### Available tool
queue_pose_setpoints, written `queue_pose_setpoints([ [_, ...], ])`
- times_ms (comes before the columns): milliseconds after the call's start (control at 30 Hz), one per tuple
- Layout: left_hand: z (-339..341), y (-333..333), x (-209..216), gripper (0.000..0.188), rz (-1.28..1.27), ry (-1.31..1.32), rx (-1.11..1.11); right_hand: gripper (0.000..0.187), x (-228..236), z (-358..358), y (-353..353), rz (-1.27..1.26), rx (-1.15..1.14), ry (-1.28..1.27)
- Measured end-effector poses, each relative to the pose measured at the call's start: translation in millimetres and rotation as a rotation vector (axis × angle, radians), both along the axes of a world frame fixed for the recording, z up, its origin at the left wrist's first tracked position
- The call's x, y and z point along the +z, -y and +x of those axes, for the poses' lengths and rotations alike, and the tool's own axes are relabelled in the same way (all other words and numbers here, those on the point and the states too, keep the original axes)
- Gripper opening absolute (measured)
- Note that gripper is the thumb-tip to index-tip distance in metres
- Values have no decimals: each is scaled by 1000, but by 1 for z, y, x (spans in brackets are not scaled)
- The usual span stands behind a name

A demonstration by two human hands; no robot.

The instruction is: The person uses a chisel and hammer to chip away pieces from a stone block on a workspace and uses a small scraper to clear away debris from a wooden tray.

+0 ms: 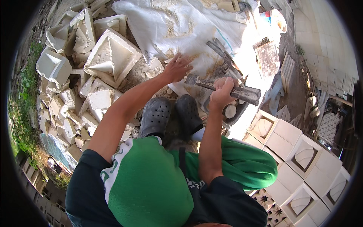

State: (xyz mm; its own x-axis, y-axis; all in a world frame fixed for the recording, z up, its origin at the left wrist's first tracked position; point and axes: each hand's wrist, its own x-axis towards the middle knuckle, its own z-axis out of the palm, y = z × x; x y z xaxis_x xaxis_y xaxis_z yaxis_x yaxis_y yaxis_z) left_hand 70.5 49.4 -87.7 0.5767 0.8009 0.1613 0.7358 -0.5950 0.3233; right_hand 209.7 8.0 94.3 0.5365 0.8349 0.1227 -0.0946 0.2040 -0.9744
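My right hand (222,92) is wrapped round a long grey tool (245,94), straight-edged and crusted with dried material; its exact kind I cannot tell. The tool lies crosswise, its flat end pointing left toward my other hand. My left hand (177,69) reaches forward with fingers apart and nothing visible in it. It hovers over or touches the near edge of a white plastic sheet (159,26) smeared with pale residue; which of the two, I cannot tell. Beyond my right hand several dirty metal tools (219,49) lie on the sheet's right side.
Broken white cast blocks (109,60) are heaped on the left. At the right stand rows of pale patterned blocks (291,151). A white bucket (278,20) lies tipped at the far right, near a worn board (267,58). My dark clogs (155,117) are between the heap and the tools.
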Motion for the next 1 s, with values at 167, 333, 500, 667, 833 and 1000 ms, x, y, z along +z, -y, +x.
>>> queue_pose_setpoints([
  [167, -2, -17, 9, 39, -90, -353, -26, 29, 7, -13, -11, -23, 2, 21],
  [333, -30, -7, 3, 47, -194, 34, -39, 32, 41, -7, -16, 44, 105, -9],
  [500, -46, -2, 9, 72, -97, 74, 162, 31, 41, -18, -10, 38, 81, -61],
  [667, -32, -12, 4, 56, -396, 91, 213, 29, 2, -17, -15, -89, 107, -57],
  [833, -31, -21, 4, 45, -310, 196, 327, 27, 37, -9, -9, -29, 145, -81],
  [1000, -36, -27, 4, 35, -388, 363, 395, 22, 44, -14, -10, 61, 183, -15],
])
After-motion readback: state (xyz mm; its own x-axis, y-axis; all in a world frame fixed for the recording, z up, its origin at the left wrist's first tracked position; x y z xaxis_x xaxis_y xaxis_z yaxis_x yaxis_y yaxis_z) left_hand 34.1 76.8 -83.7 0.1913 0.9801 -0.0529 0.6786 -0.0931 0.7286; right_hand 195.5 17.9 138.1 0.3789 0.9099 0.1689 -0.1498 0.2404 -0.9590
